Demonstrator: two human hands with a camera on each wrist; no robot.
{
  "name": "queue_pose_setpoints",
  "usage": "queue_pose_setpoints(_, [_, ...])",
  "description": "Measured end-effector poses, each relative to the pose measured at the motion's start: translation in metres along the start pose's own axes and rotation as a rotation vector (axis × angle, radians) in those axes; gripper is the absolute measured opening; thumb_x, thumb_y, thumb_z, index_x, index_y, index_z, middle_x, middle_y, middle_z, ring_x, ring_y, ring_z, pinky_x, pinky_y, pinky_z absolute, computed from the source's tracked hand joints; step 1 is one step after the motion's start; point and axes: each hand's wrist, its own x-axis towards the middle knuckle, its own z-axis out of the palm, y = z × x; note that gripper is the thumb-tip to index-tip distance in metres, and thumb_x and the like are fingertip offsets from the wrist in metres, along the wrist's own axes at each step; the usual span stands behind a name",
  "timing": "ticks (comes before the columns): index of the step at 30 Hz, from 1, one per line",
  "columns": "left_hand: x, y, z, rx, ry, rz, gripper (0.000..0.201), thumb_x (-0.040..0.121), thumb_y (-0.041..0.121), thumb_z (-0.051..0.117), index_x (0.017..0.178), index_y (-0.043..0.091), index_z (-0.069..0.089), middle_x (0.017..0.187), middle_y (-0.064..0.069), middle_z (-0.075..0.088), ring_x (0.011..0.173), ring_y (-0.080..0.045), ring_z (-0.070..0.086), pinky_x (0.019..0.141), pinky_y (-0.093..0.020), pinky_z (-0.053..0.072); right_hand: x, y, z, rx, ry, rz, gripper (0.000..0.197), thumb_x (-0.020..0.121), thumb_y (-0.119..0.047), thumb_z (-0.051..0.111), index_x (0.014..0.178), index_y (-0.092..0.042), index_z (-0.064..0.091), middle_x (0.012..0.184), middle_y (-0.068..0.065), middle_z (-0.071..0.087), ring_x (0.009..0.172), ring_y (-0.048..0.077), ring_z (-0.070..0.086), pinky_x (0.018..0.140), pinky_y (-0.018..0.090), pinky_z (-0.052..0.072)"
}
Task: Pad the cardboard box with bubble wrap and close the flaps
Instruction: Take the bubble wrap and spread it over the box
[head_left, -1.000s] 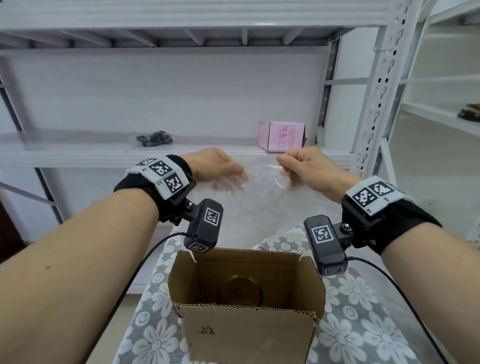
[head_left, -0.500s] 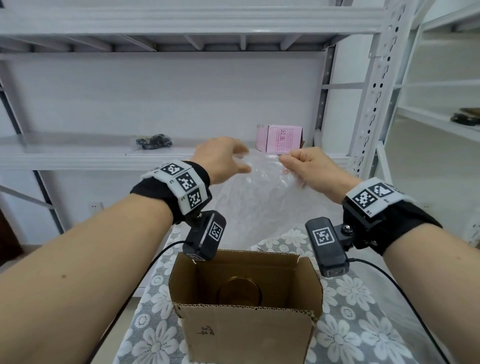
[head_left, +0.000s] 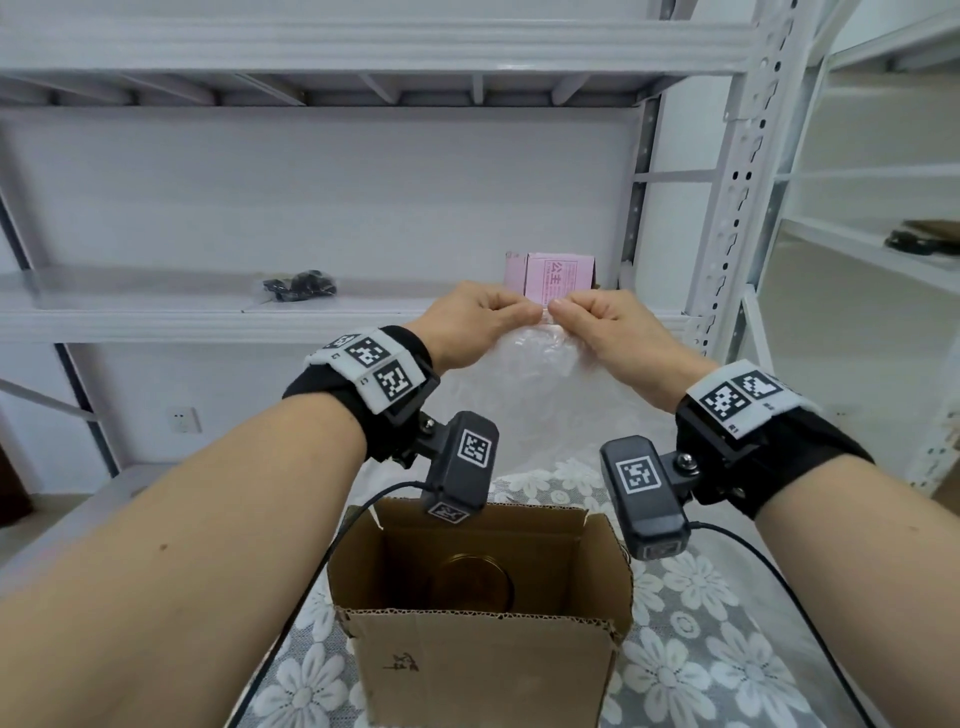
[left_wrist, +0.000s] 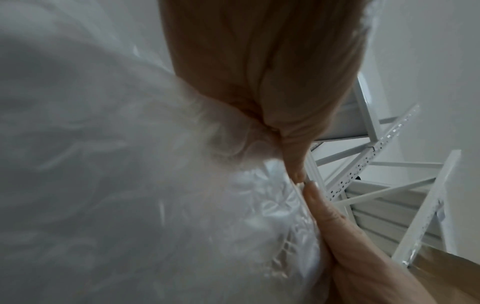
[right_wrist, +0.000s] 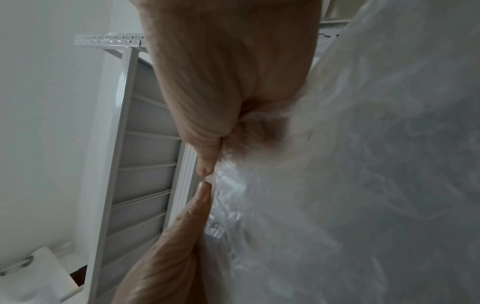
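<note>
An open cardboard box (head_left: 483, 670) stands on the table close to me, flaps up, with a round gold tin (head_left: 475, 579) on its bottom. Above and behind it hangs a clear sheet of bubble wrap (head_left: 530, 395). My left hand (head_left: 519, 312) and right hand (head_left: 563, 309) pinch its top edge, their fingertips almost touching. In the left wrist view my left hand (left_wrist: 298, 176) pinches the bubble wrap (left_wrist: 155, 205), with the right hand's fingertip just below. In the right wrist view my right hand (right_wrist: 205, 172) pinches the bubble wrap (right_wrist: 363, 185).
A grey cloth with white flowers (head_left: 727, 675) covers the table. Behind stands a white metal rack (head_left: 727, 208); its shelf holds a pink box (head_left: 558, 275) right behind my hands and a small bag of black parts (head_left: 298, 285) to the left.
My hands have risen a little and my left hand has moved right, bringing its part of the top edge up against the part in my right hand. The box has not moved.
</note>
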Motion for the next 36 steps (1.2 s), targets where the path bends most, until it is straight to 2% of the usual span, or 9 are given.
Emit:
queue_pose_setpoints(4, [-0.002, -0.001, 0.003, 0.010, 0.047, 0.029, 0.024, 0.093, 0.022, 0.057, 0.102, 0.006, 0.071, 0.092, -0.003, 0.068, 0.074, -0.005, 0.057, 0.062, -0.003, 0.043, 0.003, 0.004, 0.002, 0.017, 0.000, 0.032, 0.034, 0.097, -0.022, 0.049, 0.074, 0.003, 0.054, 0.064, 0.006, 0.038, 0.058, 0.013, 0.032, 0.052, 0.021, 0.027])
queue_pose_setpoints(11, [-0.015, -0.019, -0.037, 0.656, -0.178, -0.252, 0.037, 0.075, 0.043, 0.074, 0.097, 0.014, 0.066, 0.096, 0.004, 0.066, 0.093, -0.016, 0.061, 0.078, -0.027, 0.044, 0.008, 0.025, -0.038, 0.045, 0.507, 0.275, 0.036, 0.095, -0.024, 0.046, 0.059, -0.020, 0.041, 0.060, 0.000, 0.033, 0.056, 0.014, 0.030, 0.051, 0.028, 0.025])
queue_pose_setpoints(15, [-0.018, -0.033, -0.035, 0.363, -0.093, -0.349, 0.009, 0.086, 0.022, 0.066, 0.084, 0.016, 0.059, 0.099, -0.002, 0.073, 0.092, -0.016, 0.069, 0.075, -0.033, 0.052, 0.011, 0.029, -0.038, -0.209, 0.542, 0.352, 0.028, 0.093, -0.019, 0.044, 0.066, -0.012, 0.049, 0.061, 0.003, 0.042, 0.058, 0.018, 0.035, 0.054, 0.028, 0.028])
queue_pose_setpoints(18, [-0.015, -0.028, -0.022, 0.218, -0.148, -0.371, 0.049, 0.079, 0.032, 0.074, 0.118, 0.013, 0.050, 0.120, -0.006, 0.062, 0.105, -0.022, 0.064, 0.089, -0.042, 0.054, 0.015, 0.017, -0.024, -0.223, 0.477, 0.245, 0.022, 0.094, -0.018, 0.041, 0.079, -0.009, 0.055, 0.071, 0.005, 0.055, 0.063, 0.018, 0.046, 0.062, 0.032, 0.038])
queue_pose_setpoints(23, [-0.008, -0.043, -0.017, 0.307, 0.138, -0.396, 0.134, 0.052, 0.040, 0.090, 0.150, 0.024, -0.001, 0.150, -0.015, 0.028, 0.129, -0.034, 0.041, 0.099, -0.049, 0.045, 0.018, -0.003, -0.031, 0.117, 0.607, 0.153, 0.028, 0.098, -0.016, 0.036, 0.071, -0.019, 0.043, 0.066, 0.000, 0.053, 0.058, 0.012, 0.052, 0.049, 0.010, 0.040])
queue_pose_setpoints(26, [-0.008, -0.051, -0.020, 0.210, 0.287, -0.524, 0.143, 0.046, 0.039, 0.092, 0.149, 0.021, -0.005, 0.147, -0.018, 0.032, 0.126, -0.037, 0.043, 0.093, -0.052, 0.049, 0.022, 0.001, -0.043, 0.417, 0.685, 0.238, 0.027, 0.099, -0.020, 0.037, 0.075, -0.017, 0.050, 0.079, 0.005, 0.059, 0.078, 0.023, 0.061, 0.078, 0.033, 0.055])
queue_pose_setpoints(29, [-0.010, -0.046, -0.009, -0.083, 0.166, -0.644, 0.120, 0.057, 0.030, 0.089, 0.147, 0.006, 0.014, 0.153, -0.017, 0.024, 0.134, -0.037, 0.034, 0.089, -0.054, 0.051, 0.025, 0.005, -0.052, 0.836, 0.646, 0.330, 0.021, 0.100, -0.016, 0.039, 0.092, -0.006, 0.056, 0.102, 0.017, 0.064, 0.081, 0.029, 0.066, 0.079, 0.045, 0.057])
queue_pose_setpoints(32, [-0.014, -0.026, 0.020, -0.278, -0.064, -0.589, 0.108, 0.057, 0.035, 0.088, 0.145, 0.007, 0.030, 0.156, -0.013, 0.020, 0.140, -0.034, 0.024, 0.099, -0.057, 0.042, 0.024, -0.001, -0.046, 1.036, 0.471, 0.419, 0.031, 0.099, -0.018, 0.043, 0.119, 0.001, 0.056, 0.107, 0.015, 0.063, 0.053, 0.015, 0.067, 0.044, 0.024, 0.055])
queue_pose_setpoints(36, [-0.012, 0.004, 0.065, -0.298, -0.173, -0.299, 0.135, 0.050, 0.031, 0.090, 0.150, 0.030, 0.000, 0.152, -0.006, 0.028, 0.132, -0.027, 0.040, 0.091, -0.050, 0.047, 0.023, -0.009, -0.027, 1.282, 0.269, 0.549, 0.036, 0.099, -0.018, 0.041, 0.121, 0.004, 0.058, 0.080, 0.007, 0.053, 0.046, 0.009, 0.055, 0.036, 0.016, 0.046])
